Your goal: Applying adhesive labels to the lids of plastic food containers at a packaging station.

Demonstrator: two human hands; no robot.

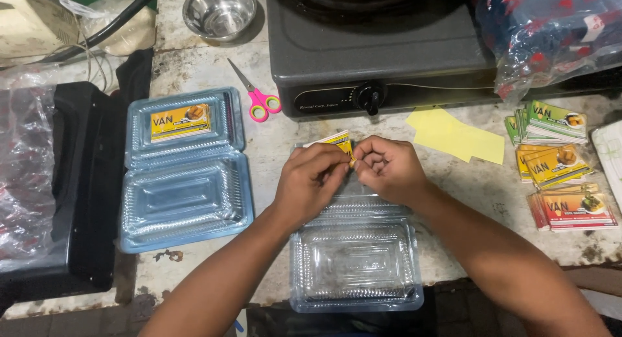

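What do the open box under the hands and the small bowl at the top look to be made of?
The box looks like thin clear plastic: see-through, ribbed, with glare. The bowl seems to be polished steel: grey with mirror-like reflections. Both hands pinch a yellow sticker, probably glossy paper.

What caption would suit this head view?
Both hands, left hand and right hand, pinch a yellow label above an open clear plastic box.

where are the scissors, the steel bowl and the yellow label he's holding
scissors (pixel 260 102): head view, on a pink handle ring
steel bowl (pixel 219 11): head view, on its inner base
yellow label (pixel 338 141): head view, on the corner showing above the left hand (pixel 310 181) and right hand (pixel 387 168)
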